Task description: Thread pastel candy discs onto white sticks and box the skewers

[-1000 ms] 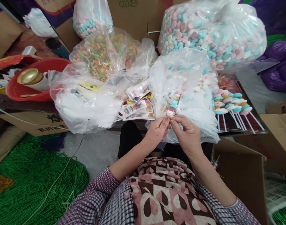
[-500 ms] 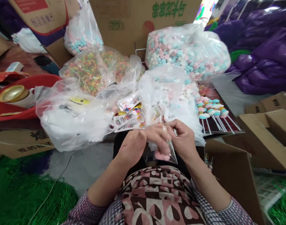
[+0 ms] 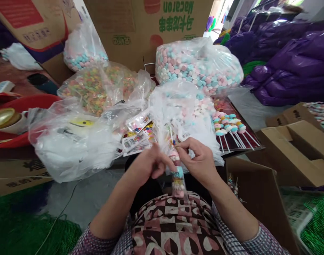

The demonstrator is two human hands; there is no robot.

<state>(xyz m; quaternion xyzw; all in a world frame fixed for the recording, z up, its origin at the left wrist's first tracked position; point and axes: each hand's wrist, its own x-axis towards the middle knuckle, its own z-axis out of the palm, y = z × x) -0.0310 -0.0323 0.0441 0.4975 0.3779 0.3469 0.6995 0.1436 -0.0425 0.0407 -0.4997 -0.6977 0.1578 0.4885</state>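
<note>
A marshmallow skewer (image 3: 178,173) in a clear narrow bag hangs upright in front of my apron, with pink, blue and white pieces showing. My right hand (image 3: 196,157) pinches the top of it between thumb and fingertips. My left hand (image 3: 154,162) is beside it, slightly blurred. Its index finger reaches toward the bag while the other fingers are loosely curled, and I see nothing held in it. Whether that finger touches the bag I cannot tell. Several unwrapped marshmallow skewers (image 3: 229,123) lie on the dark red board to the right, their white sticks toward me.
Large clear bags of marshmallows (image 3: 196,65) and of small coloured candies (image 3: 98,86) stand behind. Printed packets (image 3: 137,140) and white plastic bags (image 3: 79,138) lie on the table. A red basin (image 3: 42,102) is at left, open cardboard boxes (image 3: 292,141) at right.
The bagged skewer now shows its full length, hanging below my right hand. My left hand has come away to the left from the bag's top. The camera view has shifted slightly.
</note>
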